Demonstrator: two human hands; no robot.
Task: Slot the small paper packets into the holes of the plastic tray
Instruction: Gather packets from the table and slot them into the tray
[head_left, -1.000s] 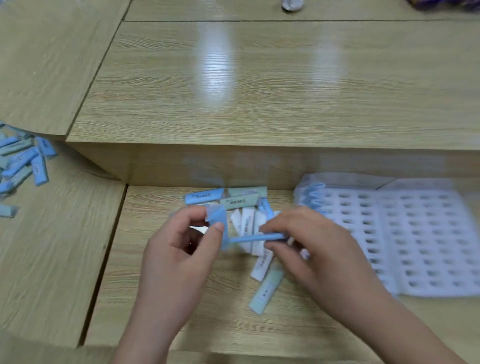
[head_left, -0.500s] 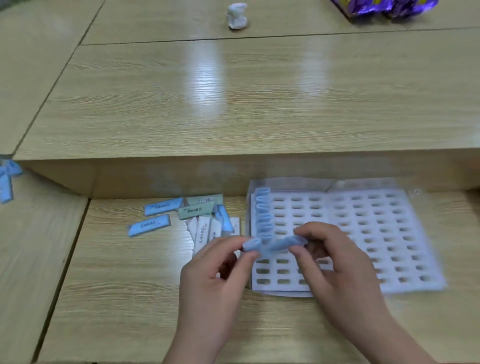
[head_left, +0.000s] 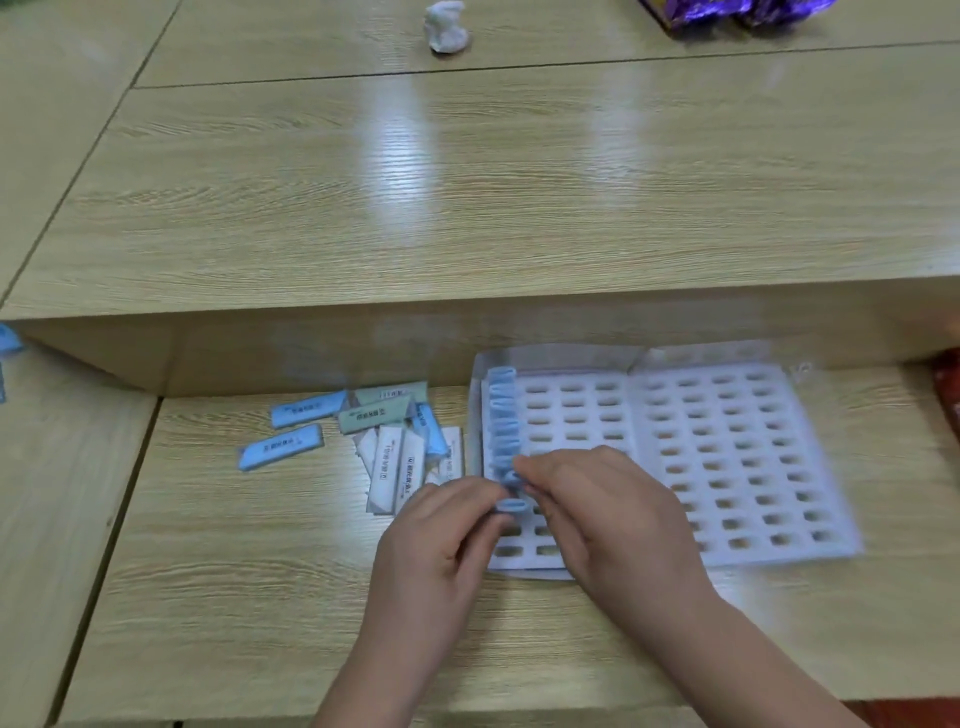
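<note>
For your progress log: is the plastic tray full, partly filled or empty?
Partly filled: the tray holds blue packets only in its leftmost column; other visible holes are empty.

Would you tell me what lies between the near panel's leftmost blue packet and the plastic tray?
In the head view, a loose pile of packets separates that blue packet from the tray.
</note>
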